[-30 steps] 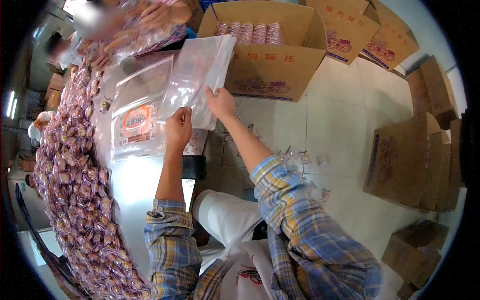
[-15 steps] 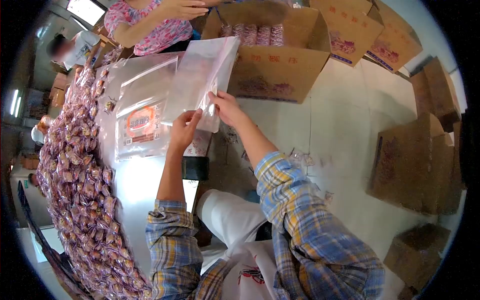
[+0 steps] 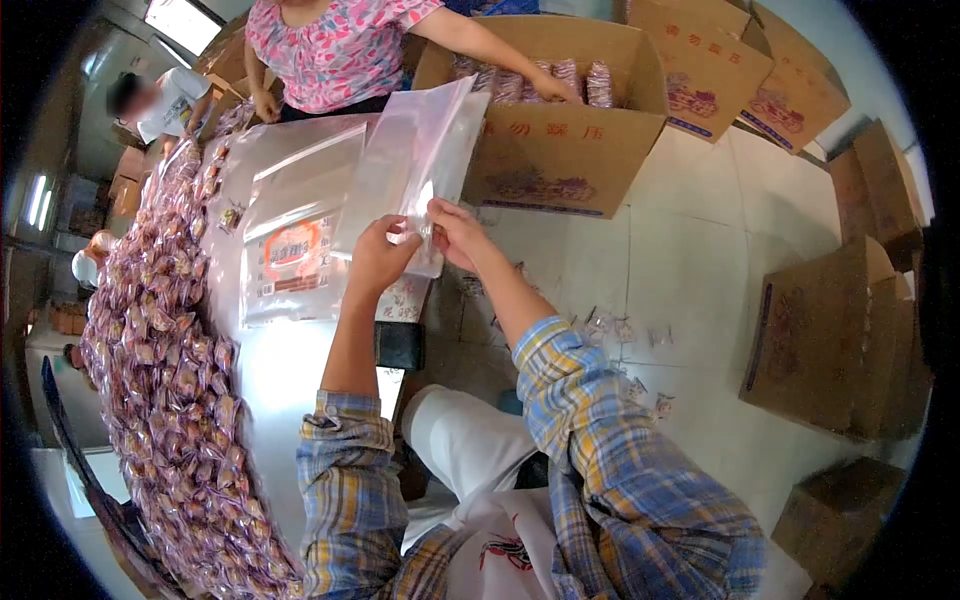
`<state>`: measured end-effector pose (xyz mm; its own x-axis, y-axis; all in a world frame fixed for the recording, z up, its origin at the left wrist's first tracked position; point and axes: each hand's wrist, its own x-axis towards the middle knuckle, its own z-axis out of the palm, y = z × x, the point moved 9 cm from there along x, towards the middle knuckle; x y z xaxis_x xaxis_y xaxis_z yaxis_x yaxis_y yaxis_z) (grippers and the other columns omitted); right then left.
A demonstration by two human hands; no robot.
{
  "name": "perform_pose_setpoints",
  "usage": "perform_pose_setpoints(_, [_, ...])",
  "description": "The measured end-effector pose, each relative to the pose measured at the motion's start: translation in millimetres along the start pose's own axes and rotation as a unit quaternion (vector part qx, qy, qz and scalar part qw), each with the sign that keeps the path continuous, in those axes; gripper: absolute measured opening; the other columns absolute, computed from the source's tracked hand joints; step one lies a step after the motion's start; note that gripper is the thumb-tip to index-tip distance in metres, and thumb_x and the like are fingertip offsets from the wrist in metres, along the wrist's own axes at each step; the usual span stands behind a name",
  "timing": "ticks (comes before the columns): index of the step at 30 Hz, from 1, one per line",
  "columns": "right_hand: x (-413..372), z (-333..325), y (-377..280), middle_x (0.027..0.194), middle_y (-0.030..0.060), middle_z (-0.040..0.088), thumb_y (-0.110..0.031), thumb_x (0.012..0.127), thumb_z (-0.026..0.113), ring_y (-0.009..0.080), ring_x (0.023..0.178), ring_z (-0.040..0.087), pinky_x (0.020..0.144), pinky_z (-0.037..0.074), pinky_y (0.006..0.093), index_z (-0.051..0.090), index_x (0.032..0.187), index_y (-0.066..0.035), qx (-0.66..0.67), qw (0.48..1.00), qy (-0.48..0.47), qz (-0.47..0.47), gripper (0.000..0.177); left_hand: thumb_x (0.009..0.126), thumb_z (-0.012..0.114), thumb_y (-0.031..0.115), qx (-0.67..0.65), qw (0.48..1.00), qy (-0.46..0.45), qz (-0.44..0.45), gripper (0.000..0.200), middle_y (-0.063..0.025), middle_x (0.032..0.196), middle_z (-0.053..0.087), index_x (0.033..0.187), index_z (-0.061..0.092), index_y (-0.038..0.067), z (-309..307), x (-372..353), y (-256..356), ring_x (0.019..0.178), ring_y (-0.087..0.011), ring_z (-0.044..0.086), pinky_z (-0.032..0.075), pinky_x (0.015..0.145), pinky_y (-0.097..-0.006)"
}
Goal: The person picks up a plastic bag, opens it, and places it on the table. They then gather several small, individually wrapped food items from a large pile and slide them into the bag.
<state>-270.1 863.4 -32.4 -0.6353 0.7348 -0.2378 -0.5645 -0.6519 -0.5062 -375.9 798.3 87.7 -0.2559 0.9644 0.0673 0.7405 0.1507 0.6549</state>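
Observation:
Between my two hands is a stack of clear plastic bags (image 3: 415,150), standing partly raised at the table's end. The fingers of my left hand (image 3: 382,255) are closed on the near edge of these bags. Just to its right, my right hand (image 3: 456,234) pinches the same edge, with the film lifted and creased there. Flat on the table to the left lies a printed clear bag (image 3: 295,255) with an orange and red label. How many layers each hand grips is hidden.
A long heap of small wrapped packets (image 3: 170,400) covers the table's left side. Behind the bags, a co-worker in a pink patterned top (image 3: 335,55) reaches into an open carton (image 3: 560,160) holding packed rows. More cartons (image 3: 830,340) stand right; loose packets (image 3: 610,328) lie on the floor.
My hands have come closer together at the bags' edge, and the film there has bunched up. The co-worker has leaned in and put one hand into the open carton.

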Motion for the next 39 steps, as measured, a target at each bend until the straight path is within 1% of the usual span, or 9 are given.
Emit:
perform_pose_setpoints(9, [4, -4, 1, 0.111, 0.0014, 0.069, -0.019, 0.101, 0.068, 0.0138, 0.097, 0.065, 0.080, 0.055, 0.0306, 0.066, 0.128, -0.006, -0.030, 0.996, 0.030, -0.083, 0.030, 0.095, 0.069, 0.020, 0.047, 0.998, 0.022, 0.020, 0.021, -0.0197, 0.093, 0.076, 0.103, 0.076, 0.002, -16, -3, 19, 0.079, -0.0328, 0.074, 0.057, 0.072, -0.0407])
perform_pose_setpoints(12, [4, -6, 4, 0.109, 0.0022, 0.070, -0.017, 0.101, 0.068, 0.0138, 0.095, 0.066, 0.078, 0.055, 0.0292, 0.068, 0.125, -0.005, -0.035, 0.993, 0.066, -0.094, 0.027, 0.096, 0.067, 0.019, 0.055, 0.998, 0.012, -0.023, 0.019, -0.0192, 0.090, 0.075, 0.103, 0.076, 0.003, -24, -3, 19, 0.079, -0.0325, 0.074, 0.056, 0.072, -0.0423])
perform_pose_setpoints(18, [-6, 3, -8, 0.098, 0.0021, 0.071, -0.023, 0.099, 0.073, 0.0121, 0.082, 0.067, 0.069, 0.056, 0.0286, 0.070, 0.118, -0.002, -0.047, 0.992, 0.071, -0.090, 0.029, 0.097, 0.066, 0.017, 0.056, 0.993, 0.101, 0.020, 0.017, -0.0204, 0.091, 0.075, 0.103, 0.073, 0.002, -46, 3, 16, 0.081, -0.0378, 0.073, 0.056, 0.074, -0.0443])
perform_pose_setpoints(21, [-9, 21, -16, 0.097, 0.0022, 0.071, -0.026, 0.096, 0.077, 0.0120, 0.079, 0.067, 0.067, 0.056, 0.0290, 0.070, 0.117, -0.002, -0.051, 0.993, 0.086, -0.057, 0.033, 0.097, 0.067, 0.016, 0.069, 0.989, 0.095, 0.088, 0.017, -0.0212, 0.090, 0.074, 0.102, 0.073, 0.002, -45, -2, 31, 0.082, -0.0414, 0.072, 0.056, 0.074, -0.0453])
perform_pose_setpoints(27, [-7, 23, -14, 0.100, 0.0031, 0.071, -0.022, 0.095, 0.078, 0.0127, 0.083, 0.067, 0.067, 0.056, 0.0313, 0.069, 0.115, -0.002, -0.026, 0.992, 0.058, -0.106, 0.030, 0.098, 0.067, 0.017, 0.119, 0.986, 0.096, 0.059, 0.017, -0.0230, 0.089, 0.073, 0.104, 0.072, 0.002, -46, -4, 35, 0.085, -0.0436, 0.071, 0.055, 0.073, -0.0463])
perform_pose_setpoints(30, [-2, 24, -13, 0.102, 0.0043, 0.071, -0.019, 0.093, 0.080, 0.0139, 0.088, 0.067, 0.072, 0.056, 0.0309, 0.067, 0.118, -0.001, -0.023, 0.992, 0.035, -0.117, 0.033, 0.099, 0.064, 0.016, 0.065, 0.991, 0.108, 0.052, 0.016, -0.0228, 0.087, 0.073, 0.104, 0.072, 0.003, -49, -1, 23, 0.084, -0.0441, 0.071, 0.055, 0.071, -0.0469])
perform_pose_setpoints(33, [3, 14, -6, 0.110, 0.0075, 0.069, -0.017, 0.088, 0.083, 0.0184, 0.096, 0.066, 0.082, 0.055, 0.0346, 0.059, 0.126, 0.001, -0.065, 0.990, 0.098, -0.074, 0.048, 0.099, 0.063, 0.017, 0.048, 0.994, 0.093, 0.019, 0.016, -0.0225, 0.084, 0.072, 0.105, 0.072, 0.005, -50, -7, 24, 0.081, -0.0435, 0.071, 0.054, 0.070, -0.0469])
perform_pose_setpoints(36, [4, -2, -13, 0.117, 0.0119, 0.066, -0.015, 0.082, 0.083, 0.0237, 0.103, 0.065, 0.089, 0.052, 0.0393, 0.052, 0.132, -0.002, -0.160, 0.944, 0.247, -0.147, 0.061, 0.098, 0.064, 0.017, 0.074, 0.992, 0.101, 0.023, 0.017, -0.0219, 0.087, 0.072, 0.105, 0.072, 0.005, -54, -4, 29, 0.083, -0.0407, 0.072, 0.054, 0.072, -0.0475])
perform_pose_setpoints(39, [-8, -2, -27, 0.124, 0.0158, 0.062, -0.014, 0.078, 0.082, 0.0275, 0.109, 0.063, 0.091, 0.051, 0.0425, 0.045, 0.138, -0.008, -0.296, 0.881, 0.278, -0.244, 0.071, 0.095, 0.066, 0.019, 0.078, 0.988, 0.124, 0.045, 0.019, -0.0211, 0.102, 0.073, 0.108, 0.074, 0.007, -63, -5, 38, 0.094, -0.0388, 0.072, 0.056, 0.079, -0.0477])
